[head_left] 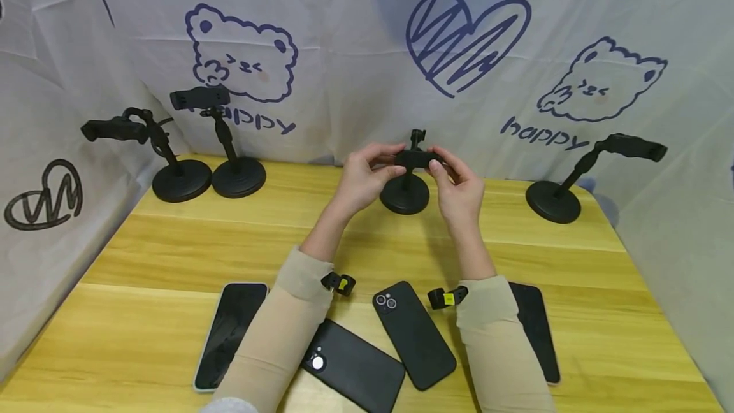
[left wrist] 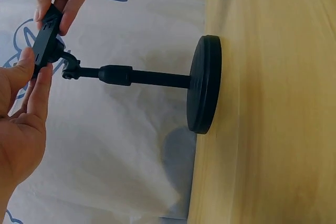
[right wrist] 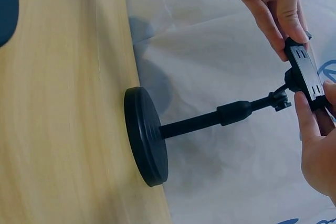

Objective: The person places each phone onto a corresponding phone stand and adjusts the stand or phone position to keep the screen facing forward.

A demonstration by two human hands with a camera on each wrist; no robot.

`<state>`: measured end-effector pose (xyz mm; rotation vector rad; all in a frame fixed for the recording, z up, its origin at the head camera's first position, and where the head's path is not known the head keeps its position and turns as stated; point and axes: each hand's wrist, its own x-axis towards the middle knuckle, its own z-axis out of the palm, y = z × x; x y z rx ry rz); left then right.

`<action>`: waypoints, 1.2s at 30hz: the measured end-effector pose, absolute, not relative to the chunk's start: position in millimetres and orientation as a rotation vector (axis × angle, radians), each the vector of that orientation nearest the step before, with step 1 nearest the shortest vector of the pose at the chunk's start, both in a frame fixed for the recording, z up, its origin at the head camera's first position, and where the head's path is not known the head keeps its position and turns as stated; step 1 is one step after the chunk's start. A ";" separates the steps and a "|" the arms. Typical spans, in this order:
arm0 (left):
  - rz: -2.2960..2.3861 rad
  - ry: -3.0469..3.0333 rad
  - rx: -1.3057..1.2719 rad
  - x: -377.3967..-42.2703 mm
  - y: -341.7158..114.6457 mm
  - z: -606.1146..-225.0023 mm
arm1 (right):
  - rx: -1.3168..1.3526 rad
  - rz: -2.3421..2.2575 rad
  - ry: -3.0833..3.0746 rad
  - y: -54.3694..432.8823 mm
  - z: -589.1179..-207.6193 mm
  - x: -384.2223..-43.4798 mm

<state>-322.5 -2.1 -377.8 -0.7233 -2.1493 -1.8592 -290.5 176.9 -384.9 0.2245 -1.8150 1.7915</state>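
Both hands are at the clamp of a black phone stand, whose round base rests near the table's back edge. My left hand pinches the clamp's left end between thumb and fingers. At its right end, my right hand pinches it the same way. In the left wrist view, the stand's post runs from the base to a joint behind the clamp. The clamp's slotted front face shows in the right wrist view, with no phone in it.
Two more phone stands are at the back left, another stand at the back right. Nearer lie a phone on the left, two dark phones between the forearms, and a phone partly under the right sleeve.
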 end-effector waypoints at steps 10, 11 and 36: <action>-1.854 -2.165 -0.716 -321.3 6.1 -378.3 | 0.085 1.832 -1.952 186.6 -372.2 -279.0; -1.856 -2.163 -0.717 -321.4 6.7 -378.3 | 0.081 1.817 -1.986 188.4 -370.6 -276.8; -1.825 -2.202 -0.684 -320.5 1.6 -375.5 | 0.396 0.835 -2.851 276.2 -346.3 -191.4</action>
